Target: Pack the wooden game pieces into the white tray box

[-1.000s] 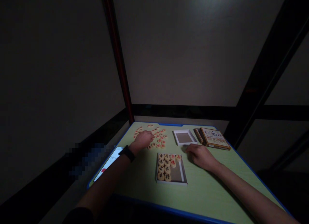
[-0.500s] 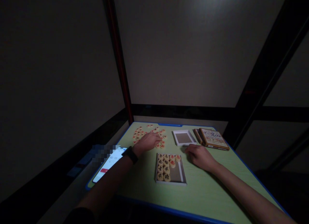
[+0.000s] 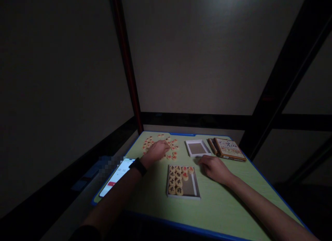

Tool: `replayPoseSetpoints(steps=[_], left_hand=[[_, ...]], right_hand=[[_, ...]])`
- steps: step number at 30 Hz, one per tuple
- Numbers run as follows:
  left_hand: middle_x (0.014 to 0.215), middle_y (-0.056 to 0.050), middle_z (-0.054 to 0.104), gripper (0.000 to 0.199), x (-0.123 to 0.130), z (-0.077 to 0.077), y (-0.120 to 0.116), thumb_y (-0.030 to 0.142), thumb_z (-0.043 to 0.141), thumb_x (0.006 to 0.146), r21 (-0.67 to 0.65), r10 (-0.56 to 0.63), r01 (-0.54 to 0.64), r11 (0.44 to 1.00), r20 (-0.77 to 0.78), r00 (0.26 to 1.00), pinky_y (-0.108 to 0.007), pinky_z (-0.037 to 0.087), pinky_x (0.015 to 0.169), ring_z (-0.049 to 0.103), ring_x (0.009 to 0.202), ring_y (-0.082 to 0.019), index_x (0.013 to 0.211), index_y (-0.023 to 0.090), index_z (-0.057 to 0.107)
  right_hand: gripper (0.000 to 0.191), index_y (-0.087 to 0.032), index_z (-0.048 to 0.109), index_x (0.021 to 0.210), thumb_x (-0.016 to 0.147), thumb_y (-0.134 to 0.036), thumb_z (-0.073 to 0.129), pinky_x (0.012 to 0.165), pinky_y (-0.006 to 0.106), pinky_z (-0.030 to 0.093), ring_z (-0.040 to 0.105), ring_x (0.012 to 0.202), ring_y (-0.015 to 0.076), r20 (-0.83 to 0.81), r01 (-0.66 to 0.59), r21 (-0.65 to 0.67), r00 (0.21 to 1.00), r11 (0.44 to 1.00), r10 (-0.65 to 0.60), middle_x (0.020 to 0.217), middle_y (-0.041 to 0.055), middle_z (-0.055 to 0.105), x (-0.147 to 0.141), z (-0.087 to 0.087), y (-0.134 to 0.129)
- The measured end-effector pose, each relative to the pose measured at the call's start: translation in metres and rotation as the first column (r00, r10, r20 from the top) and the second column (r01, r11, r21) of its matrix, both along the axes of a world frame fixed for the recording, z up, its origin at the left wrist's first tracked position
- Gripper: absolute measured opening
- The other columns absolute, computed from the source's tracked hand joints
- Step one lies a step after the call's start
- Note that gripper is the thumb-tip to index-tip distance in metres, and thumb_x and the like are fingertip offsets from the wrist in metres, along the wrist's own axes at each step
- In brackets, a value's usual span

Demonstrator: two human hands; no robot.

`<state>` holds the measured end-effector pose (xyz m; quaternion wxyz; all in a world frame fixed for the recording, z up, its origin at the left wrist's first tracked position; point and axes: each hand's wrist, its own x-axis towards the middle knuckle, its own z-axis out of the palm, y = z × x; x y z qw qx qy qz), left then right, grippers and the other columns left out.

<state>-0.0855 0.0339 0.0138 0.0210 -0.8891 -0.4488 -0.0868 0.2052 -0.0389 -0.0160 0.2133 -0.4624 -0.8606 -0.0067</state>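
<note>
Round wooden pieces with red and black characters (image 3: 174, 153) lie scattered at the far left of the green table. Over them is my left hand (image 3: 157, 151), wearing a dark wristband; its fingers reach down among the pieces, and whether they hold one is hidden. Nearer to me, an open shallow box (image 3: 190, 190) holds rows of black-marked pieces (image 3: 178, 182) on its left and several red-marked pieces (image 3: 185, 175) at its upper right. My right hand (image 3: 213, 167) rests on the table right of this box, fingers curled, with what they hold, if anything, out of sight.
Behind my right hand lies a white box tray (image 3: 197, 148) with a brown bottom. Two printed boxes (image 3: 229, 149) sit at the far right. A lit phone (image 3: 116, 177) lies by the left edge. The green table (image 3: 220, 210) has a blue rim.
My left hand has shifted slightly left over the scattered pieces, uncovering some on its right side. My right hand and the box of pieces look almost unchanged.
</note>
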Motion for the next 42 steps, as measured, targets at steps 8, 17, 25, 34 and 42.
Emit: replayPoseSetpoints(steps=[8,17,25,34,42], left_hand=[[0.104,-0.008,0.073,0.026,0.036,0.000,-0.009,0.038,0.055,0.087,-0.058,0.127,-0.127,0.990,-0.012,0.992,-0.033,0.050,0.087,0.066,0.099,-0.024,0.097,0.022,0.074],[0.102,-0.006,0.075,0.020,0.045,0.002,0.003,0.026,0.062,0.074,-0.138,0.194,-0.198,0.970,-0.044,0.980,-0.029,0.051,0.080,0.068,0.096,-0.023,0.090,0.024,0.074],[0.094,-0.006,0.074,0.025,0.034,0.000,0.012,0.007,0.055,0.074,-0.153,0.113,-0.118,0.981,-0.041,0.993,-0.025,0.049,0.080,0.067,0.091,-0.019,0.087,0.019,0.073],[0.106,-0.012,0.070,0.026,0.033,-0.004,0.014,0.010,0.054,0.082,-0.085,0.148,-0.147,0.986,0.007,0.989,-0.030,0.048,0.091,0.063,0.104,-0.022,0.103,0.016,0.068],[0.105,-0.013,0.070,0.025,0.044,-0.002,0.015,0.010,0.053,0.084,-0.098,0.157,-0.156,0.983,0.005,0.988,-0.030,0.049,0.090,0.064,0.105,-0.023,0.103,0.014,0.068]], right_hand=[[0.031,-0.018,0.073,0.086,0.073,-0.004,0.048,0.073,0.027,0.051,0.070,0.080,0.0202,-0.018,-0.003,0.005,1.000,1.000,0.003,0.085,0.0061,0.074,0.001,-0.001,0.000],[0.032,-0.019,0.073,0.087,0.074,-0.004,0.048,0.072,0.026,0.050,0.069,0.078,0.0187,-0.014,-0.001,0.013,1.000,1.000,0.001,0.086,0.0053,0.074,0.002,-0.004,0.001],[0.032,-0.019,0.072,0.086,0.072,-0.003,0.048,0.072,0.026,0.049,0.069,0.079,0.0190,-0.013,0.000,0.003,1.000,1.000,0.000,0.085,0.0055,0.074,0.000,-0.002,-0.001],[0.031,-0.019,0.072,0.085,0.073,-0.003,0.048,0.072,0.026,0.049,0.069,0.078,0.0193,-0.007,0.006,0.001,1.000,1.000,-0.006,0.084,0.0052,0.074,-0.001,-0.003,0.000],[0.032,-0.018,0.073,0.087,0.074,-0.002,0.049,0.073,0.027,0.050,0.069,0.080,0.0199,-0.014,-0.001,0.001,1.000,1.000,0.001,0.086,0.0059,0.074,-0.001,-0.002,-0.001]])
